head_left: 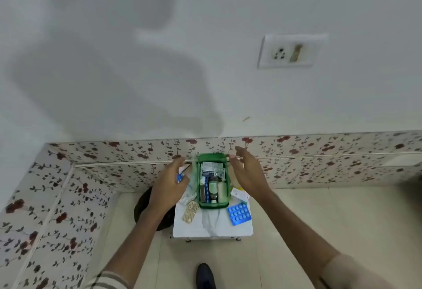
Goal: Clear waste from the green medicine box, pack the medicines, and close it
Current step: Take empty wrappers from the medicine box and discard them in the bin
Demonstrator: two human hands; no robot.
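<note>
Pale floor tiles fill the near ground, with a dark shoe [205,275] at the bottom edge and two bare forearms reaching away from the camera. Beyond them stands a small white counter [212,227], pushed toward a floral-papered wall.

On the counter's near part lie loose medicines not yet packed: a tan strip [190,211] at the left and a blue strip [239,213] at the right, with a small white carton [239,194] just beyond the blue one. They sit close around the box, likely set there for sorting.

The box [213,180] stands open in the middle of the counter, green, its long side running away from the person. Bottles and cartons stand packed inside it, upright and tight together. A clear wrapper [190,191], probably waste, lies against its left wall.

The left hand [170,186] hovers at the box's left side, fingers spread; a small blue strip [180,177] shows at its fingers, though whether it is gripped or merely lying behind cannot be told. The right hand [247,174] is spread wide and holds nothing, raised over the box's far right corner. Both hands flank the far end, which suggests they are going for the lid or the box itself.

Farther off, a plain white wall carries a socket plate [290,51].
</note>
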